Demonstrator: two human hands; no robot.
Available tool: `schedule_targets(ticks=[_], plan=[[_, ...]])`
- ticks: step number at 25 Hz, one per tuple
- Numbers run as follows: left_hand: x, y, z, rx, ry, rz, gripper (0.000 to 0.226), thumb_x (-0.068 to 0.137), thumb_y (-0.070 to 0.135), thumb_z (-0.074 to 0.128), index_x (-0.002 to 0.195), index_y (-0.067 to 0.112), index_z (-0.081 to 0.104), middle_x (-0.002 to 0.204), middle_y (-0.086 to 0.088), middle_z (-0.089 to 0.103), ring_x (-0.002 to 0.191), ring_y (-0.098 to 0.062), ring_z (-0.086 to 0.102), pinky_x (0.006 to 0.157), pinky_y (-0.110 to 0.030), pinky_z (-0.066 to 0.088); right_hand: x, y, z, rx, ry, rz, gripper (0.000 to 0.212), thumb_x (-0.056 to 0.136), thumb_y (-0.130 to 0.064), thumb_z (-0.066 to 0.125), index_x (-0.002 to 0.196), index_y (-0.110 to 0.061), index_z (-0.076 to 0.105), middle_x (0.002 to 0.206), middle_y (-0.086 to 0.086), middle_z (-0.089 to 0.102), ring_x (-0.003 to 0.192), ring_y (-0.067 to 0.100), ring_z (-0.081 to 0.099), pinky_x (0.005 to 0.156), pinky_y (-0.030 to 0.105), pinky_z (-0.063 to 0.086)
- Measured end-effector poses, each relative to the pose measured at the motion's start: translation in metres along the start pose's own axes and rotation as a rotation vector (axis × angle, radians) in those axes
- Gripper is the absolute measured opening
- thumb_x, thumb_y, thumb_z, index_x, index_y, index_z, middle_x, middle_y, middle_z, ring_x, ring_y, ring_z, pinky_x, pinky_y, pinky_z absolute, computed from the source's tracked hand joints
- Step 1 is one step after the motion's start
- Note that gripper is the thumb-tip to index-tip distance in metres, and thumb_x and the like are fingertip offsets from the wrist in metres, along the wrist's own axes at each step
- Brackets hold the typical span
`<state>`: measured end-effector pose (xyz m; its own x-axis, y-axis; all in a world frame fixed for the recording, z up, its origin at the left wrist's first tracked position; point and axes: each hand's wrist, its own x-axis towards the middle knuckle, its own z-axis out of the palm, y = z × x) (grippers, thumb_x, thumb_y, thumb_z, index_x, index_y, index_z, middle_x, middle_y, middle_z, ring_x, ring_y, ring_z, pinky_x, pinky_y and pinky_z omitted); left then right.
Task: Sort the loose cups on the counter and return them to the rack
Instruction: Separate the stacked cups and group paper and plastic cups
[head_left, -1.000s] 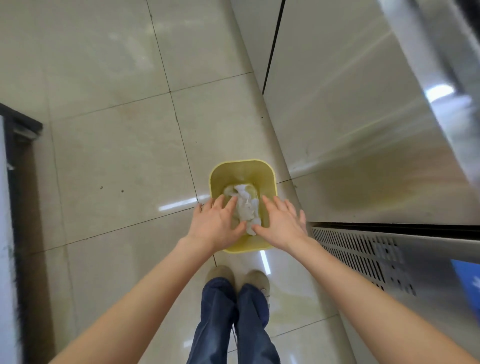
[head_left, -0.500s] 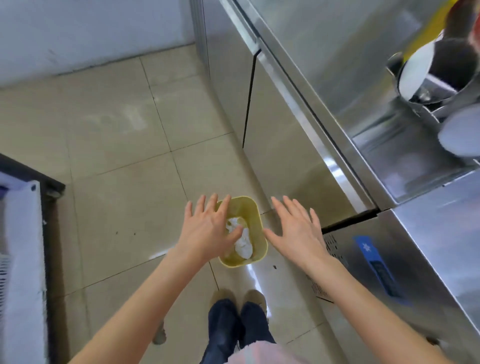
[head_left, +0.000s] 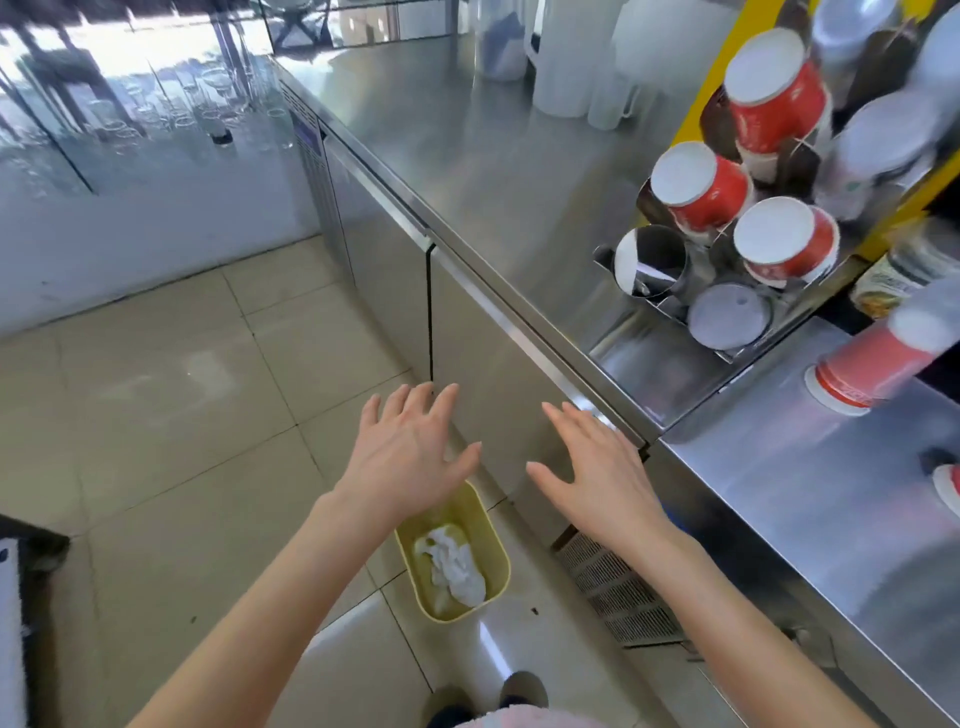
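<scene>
My left hand (head_left: 410, 457) and my right hand (head_left: 597, 475) hover open and empty in front of the steel counter, above a yellow bin (head_left: 496, 551). A metal cup rack (head_left: 670, 304) stands on the counter (head_left: 519, 171) at the right. It holds stacks of red cups (head_left: 701, 189), white-based, pointing out of its tubes. One tube (head_left: 649, 262) looks empty. A loose stack of red cups (head_left: 862, 374) stands upside down on the lower steel surface at the right. Another red cup (head_left: 948, 486) peeks in at the right edge.
The yellow bin on the tiled floor (head_left: 171, 415) holds crumpled white paper (head_left: 454, 564). White jugs (head_left: 571, 57) stand at the counter's back. Glassware sits behind glass panels (head_left: 150, 109) at the top left. A vent grille (head_left: 618, 592) runs below the counter. My shoes (head_left: 483, 696) show at the bottom.
My view has swung up from the bin to the counter and rack. Both hands left the white paper in the bin and rose, spread open.
</scene>
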<state>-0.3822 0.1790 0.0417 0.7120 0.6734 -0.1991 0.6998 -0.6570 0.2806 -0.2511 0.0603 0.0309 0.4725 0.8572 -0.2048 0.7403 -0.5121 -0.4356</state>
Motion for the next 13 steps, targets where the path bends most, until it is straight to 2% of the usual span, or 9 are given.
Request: schedule_targets(ticks=[2, 4, 8, 13], plan=[[0.005, 0.034, -0.023, 0.083, 0.066, 0.208, 0.067, 0.086, 0.052, 0.038, 0.142, 0.021, 0.016, 0.151, -0.006, 0.027, 0.140, -0.025, 0.021, 0.116, -0.045, 0.014, -0.030, 0.012, -0.030, 0.032, 0.191, 0.076, 0.062, 0.090, -0.039, 0.043, 0.144, -0.026, 0.014, 0.156, -0.002, 0.015, 0.144, 0.013, 0.008, 0.117, 0.035, 0.007], [0.005, 0.038, -0.025, 0.061, 0.070, 0.205, 0.066, 0.087, 0.052, 0.037, 0.142, 0.021, 0.017, 0.150, -0.006, 0.028, 0.139, -0.025, 0.023, 0.116, -0.045, 0.015, -0.030, 0.014, -0.036, 0.049, 0.186, 0.056, 0.061, 0.091, -0.037, 0.043, 0.143, -0.026, 0.016, 0.155, -0.002, 0.017, 0.144, 0.014, 0.010, 0.117, 0.033, 0.010], [0.013, 0.078, -0.029, 0.083, 0.078, 0.349, 0.065, 0.087, 0.050, 0.036, 0.142, 0.021, 0.017, 0.150, -0.006, 0.029, 0.139, -0.025, 0.024, 0.117, -0.045, 0.016, -0.053, 0.039, -0.061, 0.055, 0.287, 0.160, 0.058, 0.091, -0.035, 0.043, 0.143, -0.025, 0.018, 0.155, -0.001, 0.019, 0.143, 0.014, 0.012, 0.116, 0.032, 0.010], [0.023, 0.144, -0.029, 0.076, 0.083, 0.502, 0.061, 0.089, 0.048, 0.037, 0.140, 0.021, 0.020, 0.147, -0.004, 0.032, 0.135, -0.026, 0.031, 0.113, -0.041, 0.020, -0.076, 0.085, -0.089, 0.097, 0.439, 0.230, 0.054, 0.090, -0.030, 0.047, 0.140, -0.021, 0.028, 0.148, 0.000, 0.033, 0.136, 0.019, 0.029, 0.112, 0.029, 0.020]])
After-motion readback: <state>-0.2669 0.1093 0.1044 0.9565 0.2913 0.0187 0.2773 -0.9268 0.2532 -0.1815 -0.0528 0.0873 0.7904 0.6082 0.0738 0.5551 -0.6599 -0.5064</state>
